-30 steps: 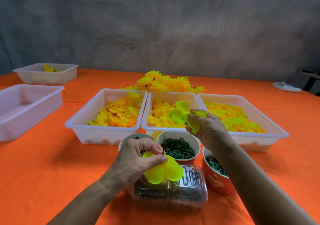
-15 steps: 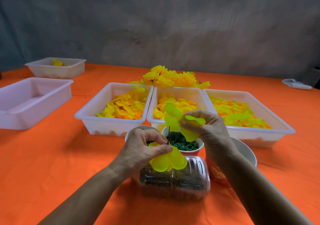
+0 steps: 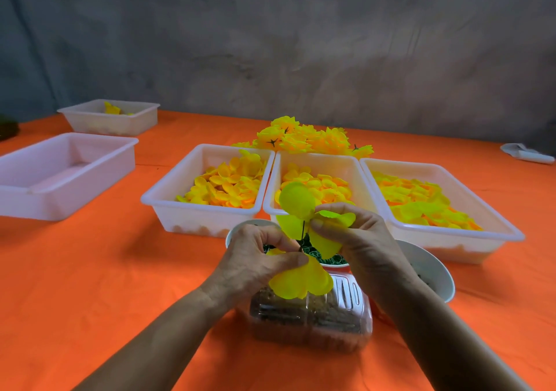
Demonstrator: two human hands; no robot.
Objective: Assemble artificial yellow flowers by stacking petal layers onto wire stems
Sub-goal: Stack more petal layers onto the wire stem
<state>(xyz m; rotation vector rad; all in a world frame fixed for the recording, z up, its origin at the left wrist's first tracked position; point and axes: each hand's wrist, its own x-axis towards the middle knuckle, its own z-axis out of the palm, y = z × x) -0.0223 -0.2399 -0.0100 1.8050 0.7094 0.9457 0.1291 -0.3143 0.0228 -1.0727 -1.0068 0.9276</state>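
With finished flowers (image 3: 313, 139) piled behind the trays, our left hand (image 3: 261, 258) pinches the wire stem (image 3: 302, 234) carrying one layer while our right hand (image 3: 358, 240) grips the next petal layer (image 3: 296, 201) at its tip (more layers remain).

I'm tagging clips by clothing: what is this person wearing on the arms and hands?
Nothing that shows. Both forearms are bare up to the frame edge, with no sleeves in sight. The left hand and right hand have no gloves, and no rings, watch or bands are visible.
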